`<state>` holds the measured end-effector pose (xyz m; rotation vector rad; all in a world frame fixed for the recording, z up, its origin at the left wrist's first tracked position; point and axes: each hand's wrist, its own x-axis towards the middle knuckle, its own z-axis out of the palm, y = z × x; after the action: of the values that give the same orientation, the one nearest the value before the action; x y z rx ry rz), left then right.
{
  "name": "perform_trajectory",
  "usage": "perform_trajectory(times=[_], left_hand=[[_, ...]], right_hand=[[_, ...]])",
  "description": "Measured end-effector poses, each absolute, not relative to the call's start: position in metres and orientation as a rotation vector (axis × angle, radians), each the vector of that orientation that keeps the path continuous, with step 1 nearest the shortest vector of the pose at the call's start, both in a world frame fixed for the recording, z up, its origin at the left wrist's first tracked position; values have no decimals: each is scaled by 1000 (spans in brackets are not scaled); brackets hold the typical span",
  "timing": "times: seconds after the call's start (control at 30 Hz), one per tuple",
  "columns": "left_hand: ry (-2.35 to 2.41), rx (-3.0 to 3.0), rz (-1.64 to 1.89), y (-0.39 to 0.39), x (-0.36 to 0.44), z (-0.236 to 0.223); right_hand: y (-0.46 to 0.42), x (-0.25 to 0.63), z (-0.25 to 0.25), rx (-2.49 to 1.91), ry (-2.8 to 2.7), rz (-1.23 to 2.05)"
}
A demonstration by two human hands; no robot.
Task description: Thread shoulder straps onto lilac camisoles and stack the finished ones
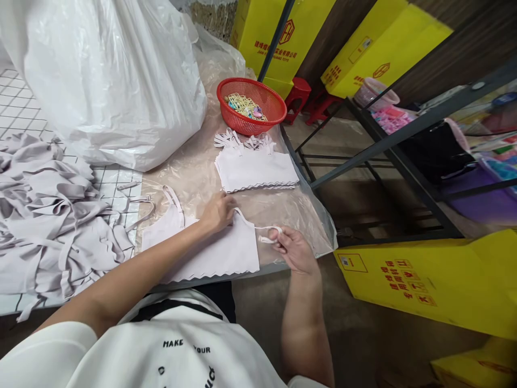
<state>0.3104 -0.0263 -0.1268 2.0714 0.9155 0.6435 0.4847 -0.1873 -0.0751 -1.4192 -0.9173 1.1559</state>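
A pale lilac camisole top (226,250) with a scalloped hem lies flat at the table's near edge. My left hand (218,212) is closed at its upper edge, pinching the base of one thin shoulder strap (262,228). To the right, my right hand (296,248) pinches the far part of that strap, drawn out sideways with its end looping by the fingers. The other strap (173,200) rests loosely on the table, left of my left forearm. Just beyond my hands sits a neat stack of matching tops (256,168), their straps bunched at the far side.
A loose heap of the same garments (44,215) covers the table's left side. Behind it bulges a large white plastic bag (113,81). A red basket (252,126) of small pieces stands at the back. Metal rack bars (363,153) and yellow boxes (428,280) lie to the right.
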Motion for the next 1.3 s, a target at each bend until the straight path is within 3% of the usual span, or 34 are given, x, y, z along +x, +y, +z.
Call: perform_trajectory(times=[0.1, 0.27, 0.63, 1.3], left_hand=[[850, 2100, 770, -40, 298, -109], [532, 1748, 462, -58, 291, -86], [595, 1201, 267, -58, 293, -95], [740, 1618, 519, -50, 289, -94]], right_hand=[[-164, 472, -83, -1391, -721, 1102], [-143, 456, -83, -1369, -696, 1144], [-135, 446, -91, -1492, -649, 1017], [-133, 433, -111, -1509, -866, 948]])
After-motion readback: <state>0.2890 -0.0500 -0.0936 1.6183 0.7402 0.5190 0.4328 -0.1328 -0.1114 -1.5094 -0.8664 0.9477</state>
